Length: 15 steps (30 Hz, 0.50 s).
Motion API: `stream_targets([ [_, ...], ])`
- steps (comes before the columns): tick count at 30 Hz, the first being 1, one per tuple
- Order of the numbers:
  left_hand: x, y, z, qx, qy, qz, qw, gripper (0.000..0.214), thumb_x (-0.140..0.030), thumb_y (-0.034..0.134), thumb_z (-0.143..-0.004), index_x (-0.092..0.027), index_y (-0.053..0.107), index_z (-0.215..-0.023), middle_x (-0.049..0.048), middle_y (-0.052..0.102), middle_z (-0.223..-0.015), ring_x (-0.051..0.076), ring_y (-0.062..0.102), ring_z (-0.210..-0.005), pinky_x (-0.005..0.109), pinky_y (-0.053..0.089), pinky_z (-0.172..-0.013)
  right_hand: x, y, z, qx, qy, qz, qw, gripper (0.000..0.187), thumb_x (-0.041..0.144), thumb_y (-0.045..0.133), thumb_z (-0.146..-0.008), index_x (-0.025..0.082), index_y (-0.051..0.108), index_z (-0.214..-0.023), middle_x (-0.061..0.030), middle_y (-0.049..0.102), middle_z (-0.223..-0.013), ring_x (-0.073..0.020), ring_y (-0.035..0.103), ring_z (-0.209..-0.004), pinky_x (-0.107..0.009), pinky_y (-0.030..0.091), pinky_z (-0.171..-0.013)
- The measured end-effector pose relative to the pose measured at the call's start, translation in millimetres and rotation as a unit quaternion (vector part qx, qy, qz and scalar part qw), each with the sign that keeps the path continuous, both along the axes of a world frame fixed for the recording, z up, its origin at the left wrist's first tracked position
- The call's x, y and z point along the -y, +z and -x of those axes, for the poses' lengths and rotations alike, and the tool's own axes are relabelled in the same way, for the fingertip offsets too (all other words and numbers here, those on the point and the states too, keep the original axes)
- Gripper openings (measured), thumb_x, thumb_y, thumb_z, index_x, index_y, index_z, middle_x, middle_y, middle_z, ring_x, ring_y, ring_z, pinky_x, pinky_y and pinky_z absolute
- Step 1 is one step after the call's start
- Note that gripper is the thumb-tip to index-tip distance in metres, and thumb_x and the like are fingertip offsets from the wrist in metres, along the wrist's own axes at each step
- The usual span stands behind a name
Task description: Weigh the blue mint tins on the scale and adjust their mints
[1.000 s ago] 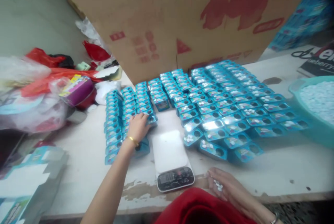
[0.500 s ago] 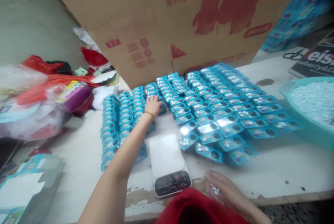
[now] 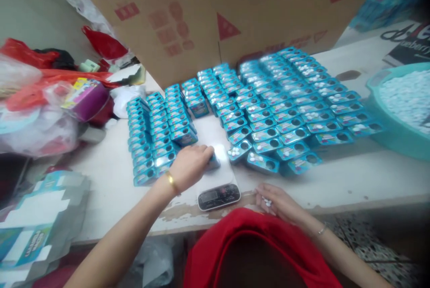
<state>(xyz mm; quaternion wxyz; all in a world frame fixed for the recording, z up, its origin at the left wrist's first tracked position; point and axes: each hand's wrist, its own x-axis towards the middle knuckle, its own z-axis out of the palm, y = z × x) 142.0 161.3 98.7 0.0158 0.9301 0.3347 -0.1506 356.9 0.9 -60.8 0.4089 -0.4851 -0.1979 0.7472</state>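
A tall cardboard box (image 3: 201, 15) of plain brown board stands at the back of the bench (image 3: 363, 176). It is printed in red with a solid triangle and blocks of characters too blurred to read. The bench top is pale and scuffed, its coating flaking at the near edge.

Rows of small blue tins (image 3: 289, 100) cover its middle. They are flat and rectangular, with glossy lids and a round hole at one end. To the right sits a round teal plastic basin (image 3: 386, 133) heaped with white tablets. Behind it lies a black printed sheet (image 3: 411, 46) on which only "eberry" can be read. Crumpled clear and red plastic bags (image 3: 36, 100) pile up on the left, with folded blue-and-white cartons (image 3: 33, 229) below them, their lettering blurred.

A white digital scale (image 3: 217, 189) with a dark display panel lies at the near edge. The left arm reaches forward, palm down. The left hand (image 3: 191, 166) has its grip pressed around one blue tin (image 3: 214, 161), which rests on the scale's platform. A gold bracelet (image 3: 172, 183) circles that wrist.

The right hand (image 3: 278, 201) rests palm up on the bench edge just right of the scale. Its grip is loosely cupped, fingers half curled around a few white tablets (image 3: 267, 201) in the palm.
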Motion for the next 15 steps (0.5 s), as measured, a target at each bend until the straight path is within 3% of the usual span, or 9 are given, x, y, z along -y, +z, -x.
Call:
stream_targets([
  [3,3,-8.0,4,0.049,0.017,0.013,0.999,0.021,-0.032,0.050,-0.090,-0.015,0.052,-0.103,0.0088,0.064,-0.094,0.023,0.061,-0.088,0.033,0.046,-0.074,1,3.6,-1,-0.003,0.007,-0.007,1.000,0.043,0.053,0.067,-0.078,0.013,0.055,-0.081,-0.0013,0.059,-0.069,-0.0045,0.039,-0.045,-0.018,0.021,-0.039],
  [7,9,1.4,29,0.174,0.010,-0.017,0.985,0.030,-0.039,0.052,-0.090,-0.017,0.053,-0.110,0.0110,0.062,-0.112,0.025,0.058,-0.104,0.038,0.046,-0.087,3,4.4,-4,-0.002,0.013,-0.014,1.000,0.040,0.051,0.067,-0.079,0.012,0.056,-0.083,-0.0007,0.057,-0.069,-0.0050,0.041,-0.048,-0.018,0.023,-0.041],
  [11,32,5.3,67,0.270,0.105,-0.023,0.957,0.024,-0.037,0.050,-0.091,-0.018,0.056,-0.106,0.0075,0.064,-0.105,0.021,0.061,-0.098,0.033,0.047,-0.086,5,7.5,-6,0.016,0.038,0.002,0.999,0.040,0.051,0.067,-0.080,0.013,0.057,-0.086,-0.0012,0.059,-0.073,-0.0054,0.042,-0.050,-0.019,0.025,-0.043],
  [15,62,-19.0,98,0.313,0.201,-0.010,0.928,0.025,-0.039,0.052,-0.090,-0.018,0.058,-0.101,0.0063,0.065,-0.097,0.019,0.062,-0.090,0.031,0.048,-0.081,0,32.6,-2,0.053,0.092,0.031,0.994,0.042,0.054,0.067,-0.078,0.013,0.056,-0.078,-0.0013,0.058,-0.073,-0.0074,0.046,-0.059,-0.020,0.034,-0.054],
])
